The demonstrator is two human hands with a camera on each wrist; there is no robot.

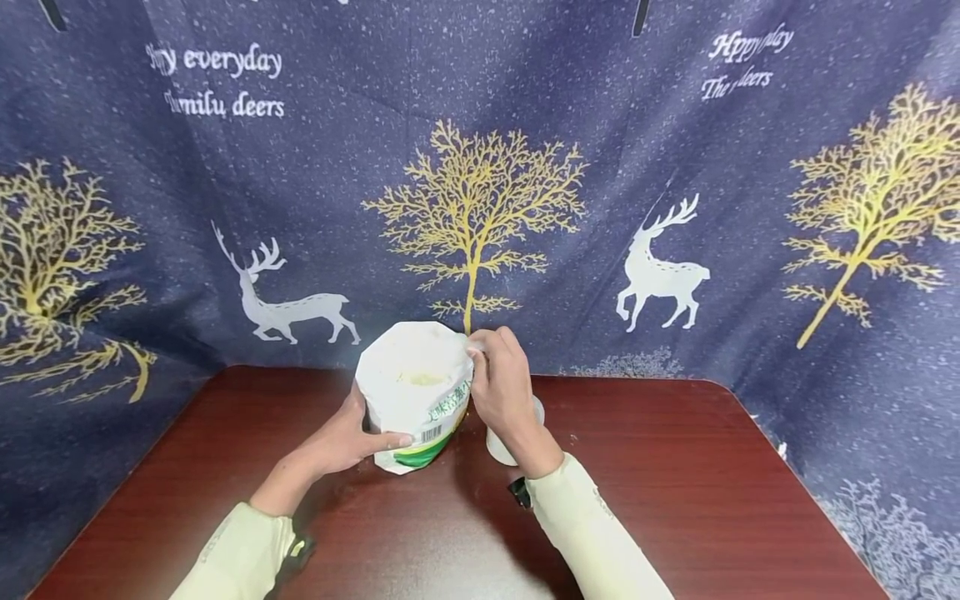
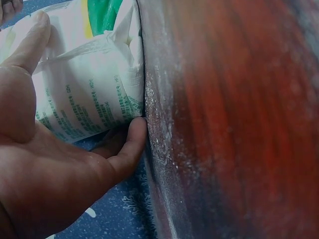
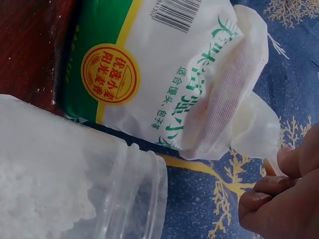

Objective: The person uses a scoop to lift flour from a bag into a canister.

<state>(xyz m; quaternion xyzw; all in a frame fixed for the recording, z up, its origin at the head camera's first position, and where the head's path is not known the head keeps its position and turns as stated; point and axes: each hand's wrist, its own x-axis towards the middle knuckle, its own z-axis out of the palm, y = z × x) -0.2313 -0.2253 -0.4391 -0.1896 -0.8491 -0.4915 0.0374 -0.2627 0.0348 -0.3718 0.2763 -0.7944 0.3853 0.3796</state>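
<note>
A white flour bag (image 1: 412,358) with green and yellow print stands on the table, its top open and pale flour showing inside. My left hand (image 1: 337,437) holds the bag at its left side, thumb across the front and fingers around the side and near the base. At the bag's mouth, my right hand (image 1: 504,383) pinches the handle of a white scoop (image 3: 259,127), whose bowl is at the rim in the right wrist view. Beside the bag, a clear plastic jar (image 3: 114,179) contains white powder; the right forearm partly hides it in the head view.
The dark red wooden table (image 1: 660,483) ends at a blue cloth backdrop (image 1: 540,275) printed with deer and trees. White powder traces (image 2: 159,134) lie along the table near the bag's base in the left wrist view.
</note>
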